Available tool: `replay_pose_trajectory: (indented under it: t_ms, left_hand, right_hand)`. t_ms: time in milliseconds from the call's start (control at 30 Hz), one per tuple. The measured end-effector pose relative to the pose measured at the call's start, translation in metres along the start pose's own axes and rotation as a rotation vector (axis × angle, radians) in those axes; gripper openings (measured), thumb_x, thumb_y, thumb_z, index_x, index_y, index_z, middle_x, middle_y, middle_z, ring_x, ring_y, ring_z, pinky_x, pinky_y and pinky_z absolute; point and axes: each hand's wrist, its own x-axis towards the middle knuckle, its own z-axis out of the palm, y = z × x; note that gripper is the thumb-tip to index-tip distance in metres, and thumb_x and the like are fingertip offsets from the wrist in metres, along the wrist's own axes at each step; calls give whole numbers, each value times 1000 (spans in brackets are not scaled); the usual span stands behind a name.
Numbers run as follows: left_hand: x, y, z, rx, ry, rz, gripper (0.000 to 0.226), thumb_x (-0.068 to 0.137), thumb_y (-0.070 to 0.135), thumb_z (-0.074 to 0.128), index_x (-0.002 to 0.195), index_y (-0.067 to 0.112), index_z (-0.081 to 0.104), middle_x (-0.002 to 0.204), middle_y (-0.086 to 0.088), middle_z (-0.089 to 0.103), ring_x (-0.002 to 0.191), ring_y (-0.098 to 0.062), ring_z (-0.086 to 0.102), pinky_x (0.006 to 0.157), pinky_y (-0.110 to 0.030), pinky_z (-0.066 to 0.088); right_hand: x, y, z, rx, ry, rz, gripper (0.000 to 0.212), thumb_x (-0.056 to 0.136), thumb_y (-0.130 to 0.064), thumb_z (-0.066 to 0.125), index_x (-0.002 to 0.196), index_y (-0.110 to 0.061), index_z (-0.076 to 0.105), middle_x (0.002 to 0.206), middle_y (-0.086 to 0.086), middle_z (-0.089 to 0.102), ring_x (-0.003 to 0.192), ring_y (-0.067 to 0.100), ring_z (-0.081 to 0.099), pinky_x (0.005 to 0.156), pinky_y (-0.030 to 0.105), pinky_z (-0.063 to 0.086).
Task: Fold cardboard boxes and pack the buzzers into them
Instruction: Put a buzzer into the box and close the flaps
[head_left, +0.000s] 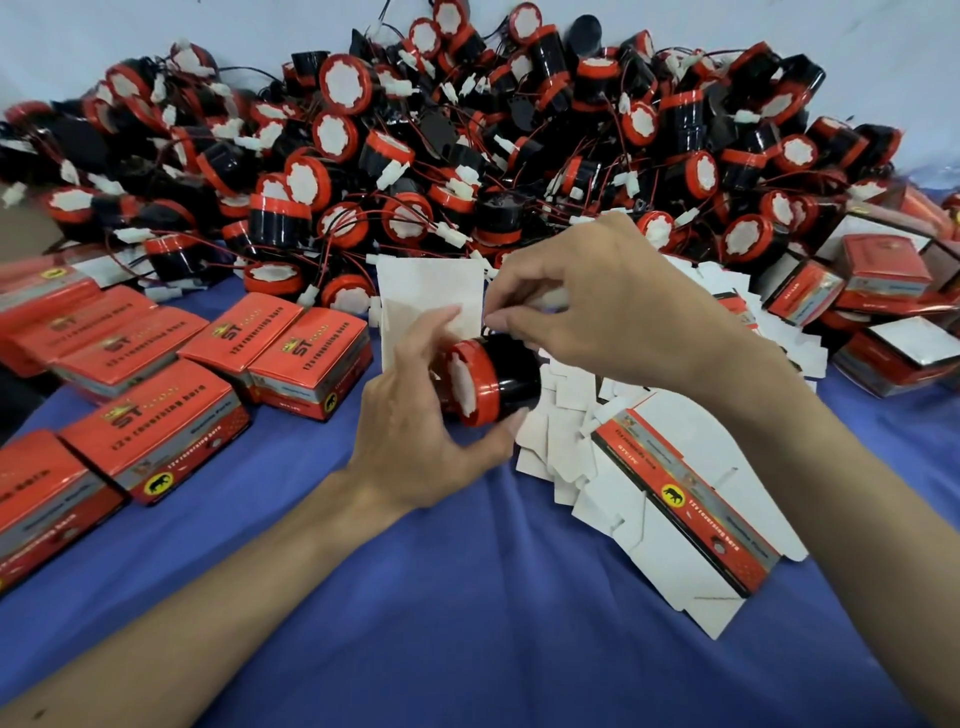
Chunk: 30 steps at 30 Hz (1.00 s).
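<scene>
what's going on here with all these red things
A person is packing buzzers. The left hand grips one red-capped buzzer while the right hand pinches the edge of an open box just behind it. To the left sit closed red boxes, to the right flat blanks, behind a buzzer pile.

A single wide-angle view is looking forward and down from the person's head, sitting close above the left hand (415, 415) and right hand (587, 306) (both forearms (208, 597) are reaching in from the bottom edge). It is facing the buzzer pile (467, 156) beyond the hands, taking in packed boxes (156, 436) left of them and flat blanks (675, 519) to their right
</scene>
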Motion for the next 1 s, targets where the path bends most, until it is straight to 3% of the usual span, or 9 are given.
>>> replay_pose_trajectory:
  t_ms: [133,233,367,500,600,700,800,900,1000]
  left_hand:
    - [3,1,-1,22,-3,-66,79,72,49,64,137,21,29,107,-3,58,89,-18,62,72,-34,54]
    - [5,0,0,30,28,-19,64,81,45,62,125,3,42,103,-7,51,91,-12,52,76,-20,45]
    - [7,-5,0,-41,86,-69,60,83,41,59,112,-10,48,101,-10,51,92,-15,53,82,-16,42]
    - [7,-5,0,-148,186,-77,56,91,56,51,122,11,41,115,7,48,108,6,51,91,-13,40]
    - [6,-8,0,-160,216,-52,60,94,56,46,123,5,34,119,6,45,110,1,49,95,-19,41]
    - [5,-9,0,-133,231,-22,59,94,59,43,124,10,34,121,2,42,112,-15,49,97,-37,43]
    - [7,-6,-1,-97,225,-20,57,93,63,41,123,15,38,118,-6,42,107,-34,50,88,-57,46]
    - [8,-5,0,-11,212,-33,57,92,65,38,121,16,39,115,6,38,113,-20,42,90,-57,43]
    - [10,-5,1,166,164,-123,60,90,63,42,124,14,43,123,-19,38,117,-29,34,93,-58,40]
  right_hand:
    - [-2,-5,1,54,0,-95,11,88,-17,68,89,-10,76,72,-13,67,69,-3,60,65,4,38]
    - [-3,-9,2,99,4,-180,16,93,-21,63,95,-10,74,69,-20,60,61,-2,58,61,12,42]
    - [-2,-9,9,195,-23,-260,24,98,-17,53,100,-4,73,97,1,71,91,11,64,82,24,49]
    - [-1,-8,18,187,-18,-228,24,96,-19,55,114,-14,70,124,9,59,113,16,50,101,30,37]
    - [0,-8,21,307,-138,-140,24,96,-24,57,119,-33,61,142,5,44,133,15,38,109,38,33]
    - [0,-7,21,387,-184,-112,27,95,-26,60,121,-33,62,144,-1,44,136,2,33,111,30,31]
    - [1,-4,21,389,-204,-132,27,92,-28,61,119,-32,63,136,-8,50,132,2,39,112,35,31]
    - [2,3,22,338,-172,-149,28,90,-32,64,118,-28,67,130,-6,54,124,2,46,108,31,35]
    - [4,10,28,296,-107,-132,26,88,-31,68,113,-27,69,125,-7,57,118,2,50,102,24,37]
